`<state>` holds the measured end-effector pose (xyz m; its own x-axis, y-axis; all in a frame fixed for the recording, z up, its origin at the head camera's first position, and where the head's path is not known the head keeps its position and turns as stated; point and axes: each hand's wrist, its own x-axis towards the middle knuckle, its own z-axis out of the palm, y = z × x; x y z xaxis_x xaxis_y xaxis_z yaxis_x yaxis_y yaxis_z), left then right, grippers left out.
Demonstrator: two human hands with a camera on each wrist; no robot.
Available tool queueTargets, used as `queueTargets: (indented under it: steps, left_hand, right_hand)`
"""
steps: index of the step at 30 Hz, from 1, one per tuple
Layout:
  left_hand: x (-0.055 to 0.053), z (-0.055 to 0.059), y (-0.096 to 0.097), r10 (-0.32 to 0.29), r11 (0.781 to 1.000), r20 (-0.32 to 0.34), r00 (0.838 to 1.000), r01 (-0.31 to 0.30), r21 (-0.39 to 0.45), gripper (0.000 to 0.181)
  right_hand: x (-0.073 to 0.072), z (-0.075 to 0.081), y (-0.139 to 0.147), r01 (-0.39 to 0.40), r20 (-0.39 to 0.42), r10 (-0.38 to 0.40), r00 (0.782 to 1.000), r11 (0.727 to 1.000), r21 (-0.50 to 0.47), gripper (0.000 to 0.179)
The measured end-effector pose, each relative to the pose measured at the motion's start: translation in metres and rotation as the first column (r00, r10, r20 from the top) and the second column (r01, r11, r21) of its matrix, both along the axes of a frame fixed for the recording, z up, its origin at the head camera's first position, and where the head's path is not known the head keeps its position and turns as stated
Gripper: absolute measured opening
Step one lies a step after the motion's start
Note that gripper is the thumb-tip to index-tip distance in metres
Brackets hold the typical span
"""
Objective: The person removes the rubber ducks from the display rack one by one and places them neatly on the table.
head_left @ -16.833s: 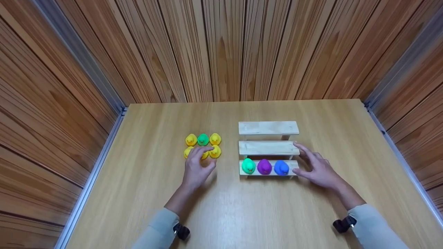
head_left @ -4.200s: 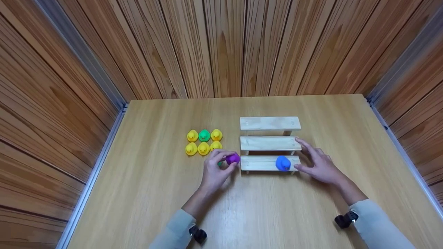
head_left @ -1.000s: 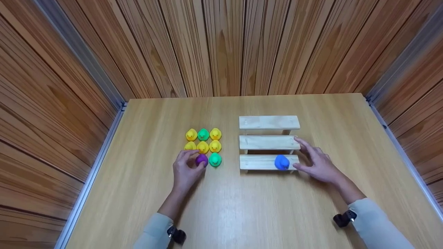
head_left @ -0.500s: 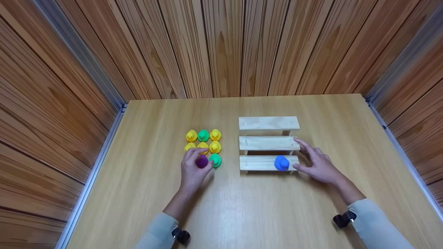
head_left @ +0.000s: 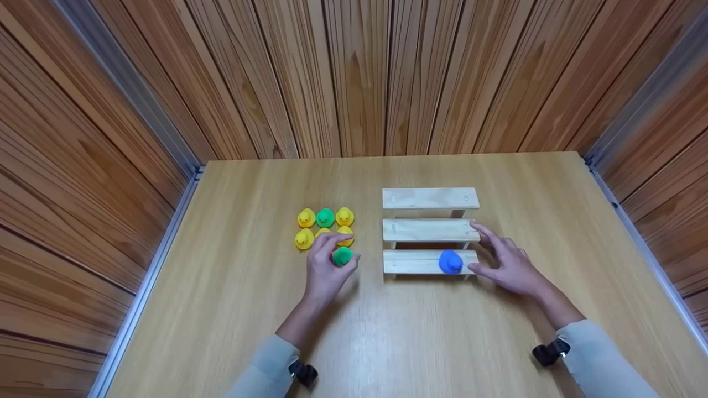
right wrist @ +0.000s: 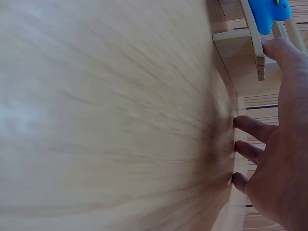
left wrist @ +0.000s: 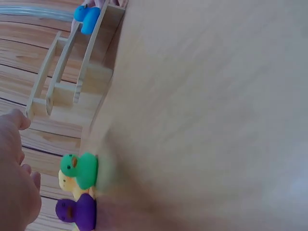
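In the head view my left hand [head_left: 326, 268] hovers over a green rubber duck [head_left: 343, 256], which shows between thumb and fingers. The left wrist view shows that green duck and a purple duck [left wrist: 85, 211] standing on the table, apart from the hand [left wrist: 17, 183]. From above, the purple duck is hidden beneath my hand. My right hand [head_left: 511, 265] touches the right end of a three-step wooden stand [head_left: 412, 261], forefinger at the middle step and thumb at the lowest. Its other fingertips [right wrist: 240, 147] touch the table. A blue duck [head_left: 451, 262] sits on the lowest step.
Yellow ducks [head_left: 304, 239] and another green duck [head_left: 325, 218] stand in rows behind my left hand. The tabletop [head_left: 243, 210] is edged by wooden walls [head_left: 354, 99] at the back and sides.
Earlier, green and purple ducks moved from the lowest step to the table's front duck row. Since half a second ago my left hand has shifted right from the purple duck to over the green.
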<state>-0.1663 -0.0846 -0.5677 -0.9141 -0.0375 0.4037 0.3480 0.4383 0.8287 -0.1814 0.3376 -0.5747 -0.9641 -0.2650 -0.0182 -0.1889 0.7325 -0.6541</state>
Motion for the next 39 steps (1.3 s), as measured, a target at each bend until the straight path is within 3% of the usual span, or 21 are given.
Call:
queueTargets:
  steps: [10,22,39]
  left_hand:
    - [-0.001,0.006,0.027,-0.082,0.996,-0.003,0.997,0.082,-0.027,0.041]
    - [-0.001,0.008,0.054,-0.215,0.975,0.145,0.966,0.22,-0.017,0.043]
    - [0.004,0.006,0.067,-0.225,0.973,0.095,0.97,0.229,-0.034,0.042]
  right_hand:
    - [0.001,0.001,0.0,0.002,-0.041,-0.001,0.999,1.0,0.019,0.092]
    - [0.002,0.001,0.0,0.0,-0.025,0.0,1.0,1.0,0.011,0.092]
    - [0.002,0.0,0.0,-0.001,0.001,0.001,1.0,1.0,-0.003,0.094]
